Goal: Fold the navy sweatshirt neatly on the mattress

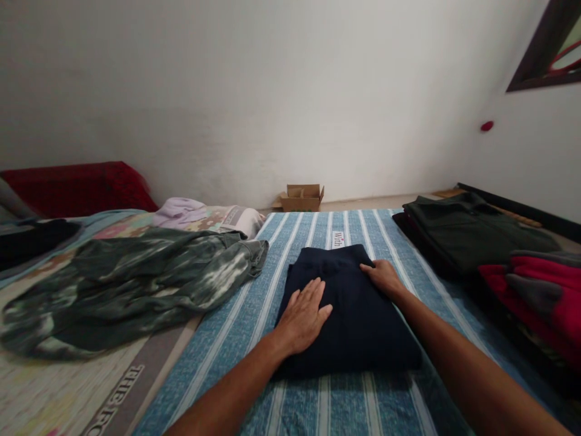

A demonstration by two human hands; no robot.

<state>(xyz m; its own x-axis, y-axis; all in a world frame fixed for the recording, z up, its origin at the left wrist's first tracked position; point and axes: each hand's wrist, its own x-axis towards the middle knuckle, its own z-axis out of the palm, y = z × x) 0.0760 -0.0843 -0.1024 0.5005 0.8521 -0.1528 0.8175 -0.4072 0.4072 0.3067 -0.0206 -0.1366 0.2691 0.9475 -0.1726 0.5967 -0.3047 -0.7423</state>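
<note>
A dark navy folded garment (pixel 349 327) lies on a blue and white striped cloth (pixel 254 290) in front of me. My left hand (pixel 305 316) rests flat on the garment's left part, palm down, thumb held apart from the fingers. At the garment's upper right edge is my right hand (pixel 382 277), its fingers closed on the fabric near the corner; part of the fingers is hidden by the cloth. Left of the striped cloth, green and white mottled trousers (pixel 149 284) lie loosely spread.
Folded dark green clothes (pixel 472 233) and a red and grey garment (pixel 540 290) are stacked on the right. A cardboard box (pixel 302 198) stands by the wall. Lilac fabric (pixel 179 212), black cloth (pixel 36 239) and red cloth (pixel 82 188) lie at the left.
</note>
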